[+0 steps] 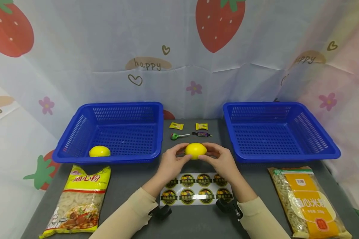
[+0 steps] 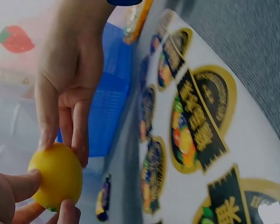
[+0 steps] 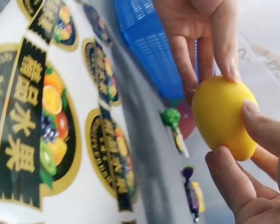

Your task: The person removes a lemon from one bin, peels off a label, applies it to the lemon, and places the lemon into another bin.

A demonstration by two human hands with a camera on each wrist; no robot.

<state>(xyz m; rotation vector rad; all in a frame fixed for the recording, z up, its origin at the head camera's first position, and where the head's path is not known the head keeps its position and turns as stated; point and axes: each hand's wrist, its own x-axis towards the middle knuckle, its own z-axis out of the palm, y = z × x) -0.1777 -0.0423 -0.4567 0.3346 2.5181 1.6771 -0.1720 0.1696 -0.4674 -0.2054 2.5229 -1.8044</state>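
A yellow lemon (image 1: 195, 151) is held up between both hands over the middle of the table. My left hand (image 1: 171, 163) pinches it from the left side with thumb and fingertips, and my right hand (image 1: 222, 161) does the same from the right. In the left wrist view the lemon (image 2: 58, 179) shows a small green spot at its lower end. Thumbs of both hands press the lemon (image 3: 224, 116) in the right wrist view. Just below the hands, a white sheet of round black-and-gold fruit stickers (image 1: 186, 196) lies flat on the table.
Blue basket (image 1: 128, 156) at left holds another lemon (image 1: 100, 151); a second blue basket (image 1: 287, 156) stands right. Between them lie yellow-wrapped candies (image 1: 176, 126), a green lollipop (image 1: 175, 136) and a purple candy (image 1: 201, 134). Pasta bags flank the table, left (image 1: 83, 202) and right (image 1: 305, 199).
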